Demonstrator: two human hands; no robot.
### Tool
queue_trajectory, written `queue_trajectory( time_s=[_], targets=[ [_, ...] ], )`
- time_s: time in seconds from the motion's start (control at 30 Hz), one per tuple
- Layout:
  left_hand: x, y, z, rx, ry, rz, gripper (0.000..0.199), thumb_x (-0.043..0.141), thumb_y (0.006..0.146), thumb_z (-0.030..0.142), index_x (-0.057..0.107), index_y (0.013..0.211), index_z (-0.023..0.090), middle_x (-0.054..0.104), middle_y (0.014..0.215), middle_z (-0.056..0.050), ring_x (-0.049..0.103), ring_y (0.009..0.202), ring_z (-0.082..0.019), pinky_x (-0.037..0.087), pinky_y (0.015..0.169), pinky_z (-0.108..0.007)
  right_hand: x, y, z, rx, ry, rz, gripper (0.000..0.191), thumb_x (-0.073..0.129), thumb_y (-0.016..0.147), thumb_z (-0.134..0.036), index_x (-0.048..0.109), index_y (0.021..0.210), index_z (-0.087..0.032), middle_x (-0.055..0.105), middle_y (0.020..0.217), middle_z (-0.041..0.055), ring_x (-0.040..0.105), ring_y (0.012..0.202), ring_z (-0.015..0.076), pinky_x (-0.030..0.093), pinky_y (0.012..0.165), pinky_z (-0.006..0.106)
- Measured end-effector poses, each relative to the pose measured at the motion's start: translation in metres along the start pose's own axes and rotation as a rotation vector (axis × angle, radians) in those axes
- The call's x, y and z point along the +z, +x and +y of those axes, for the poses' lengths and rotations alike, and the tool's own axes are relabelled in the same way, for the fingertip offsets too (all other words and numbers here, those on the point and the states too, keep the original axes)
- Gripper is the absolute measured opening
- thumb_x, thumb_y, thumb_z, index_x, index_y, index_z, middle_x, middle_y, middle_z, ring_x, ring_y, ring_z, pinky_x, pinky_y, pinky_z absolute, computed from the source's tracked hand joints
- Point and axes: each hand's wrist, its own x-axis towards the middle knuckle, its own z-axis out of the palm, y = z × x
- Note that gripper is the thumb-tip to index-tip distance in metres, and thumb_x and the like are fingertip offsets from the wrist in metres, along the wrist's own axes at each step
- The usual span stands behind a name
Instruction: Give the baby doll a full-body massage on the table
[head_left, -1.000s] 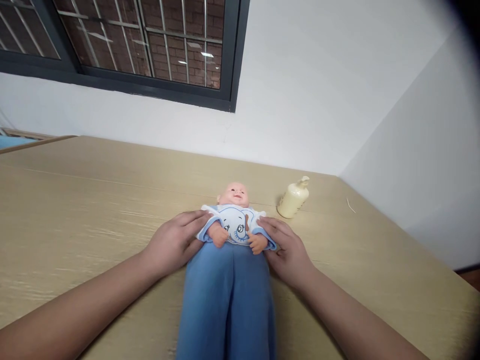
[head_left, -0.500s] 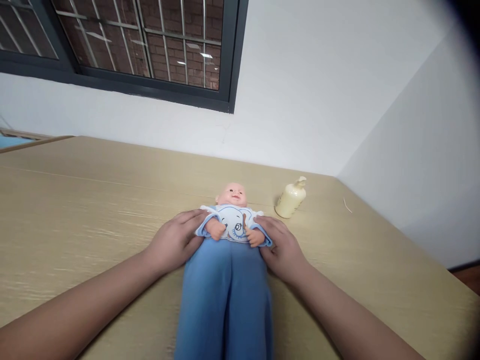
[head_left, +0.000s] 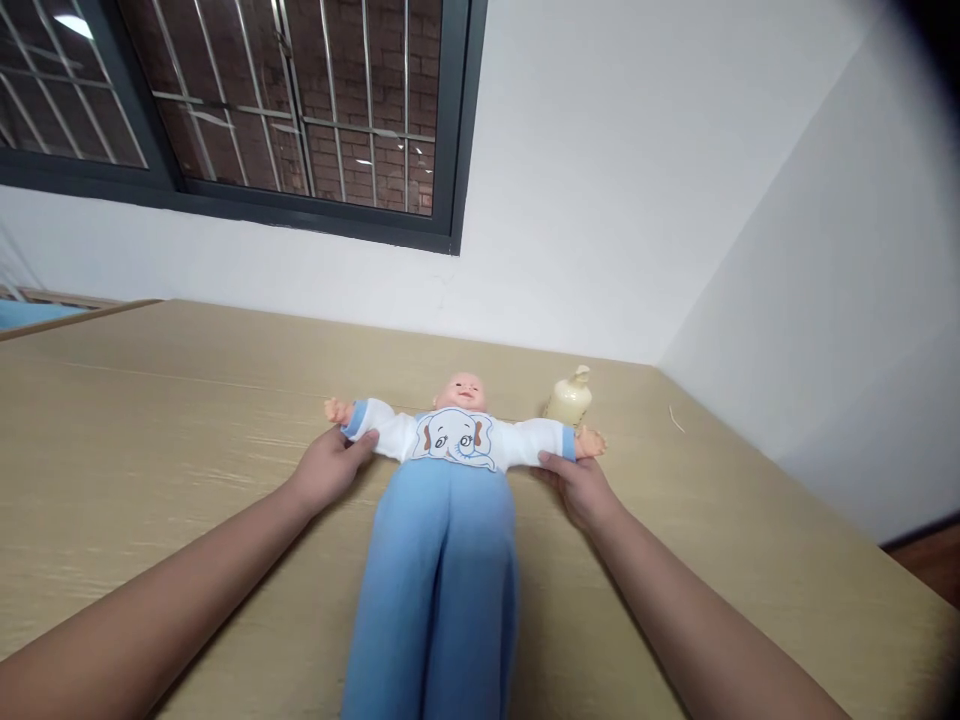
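On the surface point(head_left: 225, 420), I see the baby doll point(head_left: 463, 393) lying on its back, its arms stretched out sideways, in a white top with an elephant print and blue trousers point(head_left: 442, 560). My left hand point(head_left: 330, 468) grasps one sleeve near the cuff and my right hand point(head_left: 581, 485) grasps the other, though its lower fingers are hard to make out, with the cream pump bottle point(head_left: 568, 400) just beyond that arm.
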Motion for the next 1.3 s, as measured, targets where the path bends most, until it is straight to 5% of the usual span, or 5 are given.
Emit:
queue_trajectory(
  time_s=[0.23, 0.53, 0.9, 1.07, 1.3],
  targets=[
    [-0.015, 0.003, -0.005, -0.005, -0.599, -0.054, 0.059, 0.078, 0.073, 0.050, 0.065, 0.119, 0.016, 0.073, 0.115, -0.014, 0.070, 0.103, -0.032, 0.058, 0.084, -0.040, -0.007, 0.004, -0.001, 0.156, 0.171, -0.035, 0.049, 0.082, 0.073, -0.023, 0.067, 0.120, -0.022, 0.071, 0.127, 0.0081, 0.065, 0.123, 0.0312, 0.054, 0.105, 0.050],
    [-0.048, -0.005, 0.005, 0.144, 0.027, 0.044, 0.055, 0.066, 0.082, 0.055, 0.064, 0.124, 0.020, 0.069, 0.124, -0.013, 0.069, 0.106, -0.032, 0.059, 0.085, -0.040, -0.016, 0.007, -0.004, 0.212, 0.261, -0.091, 0.049, 0.081, 0.075, -0.019, 0.066, 0.121, -0.021, 0.069, 0.132, 0.0077, 0.063, 0.126, 0.0278, 0.050, 0.110, 0.045],
    [-0.016, -0.068, 0.029, 1.086, 0.418, -0.179, 0.064, 0.057, 0.083, 0.012, 0.054, 0.143, 0.032, 0.051, 0.152, -0.008, 0.049, 0.137, -0.032, 0.048, 0.109, -0.050, -0.019, 0.008, -0.003, 0.207, 0.221, -0.116, 0.050, 0.082, 0.077, -0.021, 0.066, 0.124, -0.023, 0.067, 0.135, 0.0073, 0.061, 0.129, 0.0292, 0.049, 0.113, 0.048],
    [0.001, -0.096, 0.041, 1.313, 0.456, -0.342, 0.082, 0.064, 0.073, 0.007, 0.050, 0.148, 0.035, 0.044, 0.158, -0.005, 0.036, 0.146, -0.039, 0.042, 0.113, -0.060, -0.018, 0.009, -0.004, 0.223, 0.196, -0.114, 0.052, 0.081, 0.077, -0.022, 0.066, 0.126, -0.021, 0.068, 0.133, 0.0076, 0.060, 0.130, 0.0304, 0.043, 0.117, 0.051],
    [0.011, -0.104, 0.046, 1.397, 0.420, -0.159, 0.033, 0.070, 0.086, 0.020, 0.071, 0.116, 0.031, 0.066, 0.136, -0.006, 0.049, 0.137, -0.032, 0.044, 0.114, -0.054, -0.019, 0.012, 0.000, 0.220, 0.157, -0.089, 0.048, 0.081, 0.077, -0.023, 0.067, 0.123, -0.021, 0.069, 0.132, 0.0081, 0.062, 0.127, 0.0318, 0.051, 0.110, 0.051]
  ],
)
